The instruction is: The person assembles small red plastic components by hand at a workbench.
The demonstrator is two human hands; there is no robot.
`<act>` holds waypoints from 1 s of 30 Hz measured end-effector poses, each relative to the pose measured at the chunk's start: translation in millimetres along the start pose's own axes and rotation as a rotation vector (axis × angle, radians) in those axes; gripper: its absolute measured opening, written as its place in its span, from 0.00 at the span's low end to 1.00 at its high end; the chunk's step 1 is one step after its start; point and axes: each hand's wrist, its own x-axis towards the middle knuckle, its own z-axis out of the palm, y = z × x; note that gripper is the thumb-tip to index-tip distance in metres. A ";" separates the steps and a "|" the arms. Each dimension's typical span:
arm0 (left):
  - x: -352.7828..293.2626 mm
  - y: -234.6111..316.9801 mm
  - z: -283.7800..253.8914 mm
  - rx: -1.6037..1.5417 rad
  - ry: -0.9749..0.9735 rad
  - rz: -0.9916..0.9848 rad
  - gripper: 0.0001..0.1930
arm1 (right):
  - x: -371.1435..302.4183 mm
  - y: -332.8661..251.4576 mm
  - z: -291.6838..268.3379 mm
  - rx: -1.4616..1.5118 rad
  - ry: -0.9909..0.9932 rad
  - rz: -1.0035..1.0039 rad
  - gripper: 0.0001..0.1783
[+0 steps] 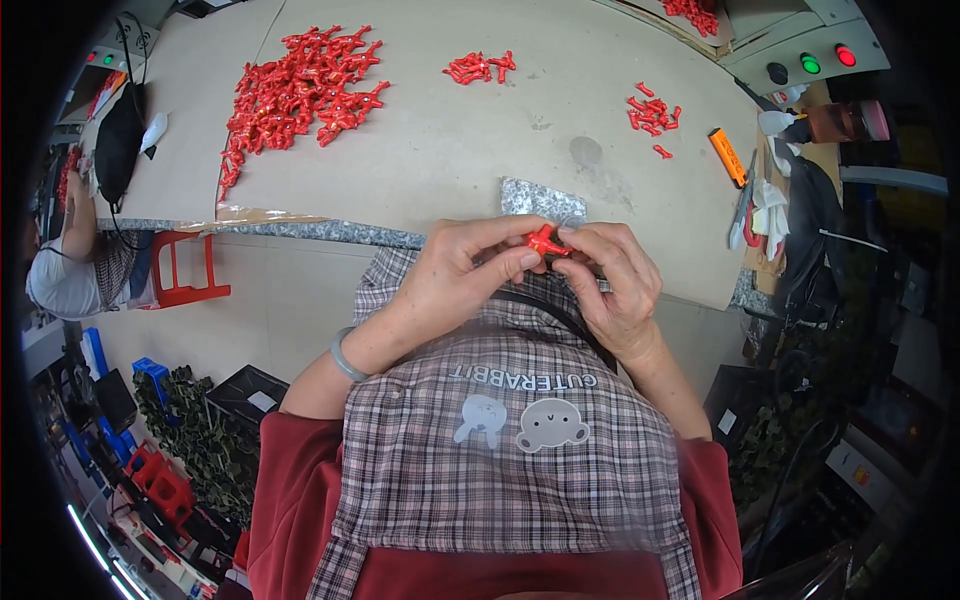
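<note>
Just above the table's near edge, a small red plastic piece [543, 241] with short branching arms is pinched between my two hands. My left hand [470, 258] grips its left side with thumb and forefinger. On its right side, the thumb and fingers of my right hand [615, 278] close on the same piece. Whether the right fingers also hold a second small part cannot be made out. Beyond my hands a speckled grey patch [540, 197] shows at the table's edge.
A large heap of similar red pieces [300, 90] lies at the far left, with smaller groups [480, 67] mid-table and small red parts [653, 115] at right. An orange-handled cutter [727, 157] lies near the right edge. Another person [75, 260] sits at far left beside a red stool [185, 268].
</note>
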 end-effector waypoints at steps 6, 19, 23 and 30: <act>0.5 -0.1 0.9 0.044 0.021 0.030 0.16 | 5.0 3.8 -2.8 -0.046 -0.023 -0.083 0.13; 1.4 -0.6 4.3 0.188 0.064 0.063 0.16 | -2.3 7.9 7.7 0.013 0.008 0.021 0.08; 3.2 0.7 4.0 0.168 0.054 0.063 0.16 | -1.6 6.5 6.8 0.018 0.015 0.039 0.08; 4.6 -1.1 2.0 0.016 -0.009 0.019 0.21 | 6.0 2.4 -2.7 0.072 -0.012 0.062 0.08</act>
